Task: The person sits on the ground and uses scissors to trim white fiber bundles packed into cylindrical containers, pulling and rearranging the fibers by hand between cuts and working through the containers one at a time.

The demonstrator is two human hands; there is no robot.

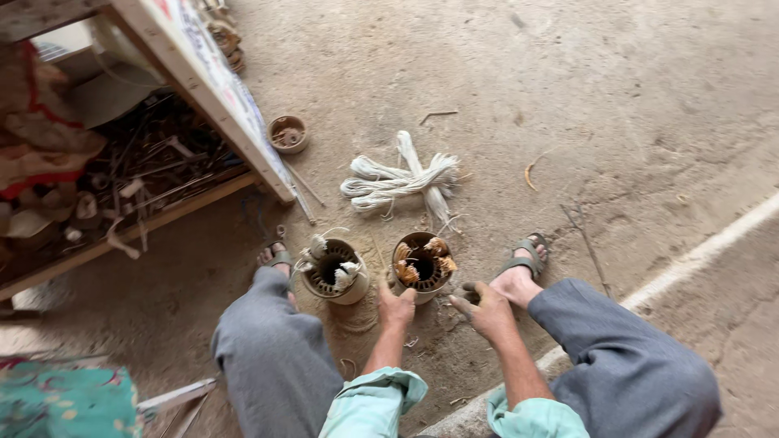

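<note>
Left hand gripped the rim of a copper-wound motor core; right hand hovered beside it, fingers loosely curled, empty.

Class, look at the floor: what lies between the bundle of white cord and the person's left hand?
In the head view, a round motor stator with copper windings stands between the white cord bundle and the left hand, which touches its near rim.

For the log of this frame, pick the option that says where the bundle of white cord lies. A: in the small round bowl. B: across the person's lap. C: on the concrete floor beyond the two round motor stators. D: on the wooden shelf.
C: the bundle of white cord lies on the bare concrete floor, past the two round motor stators standing between the person's feet.
</note>
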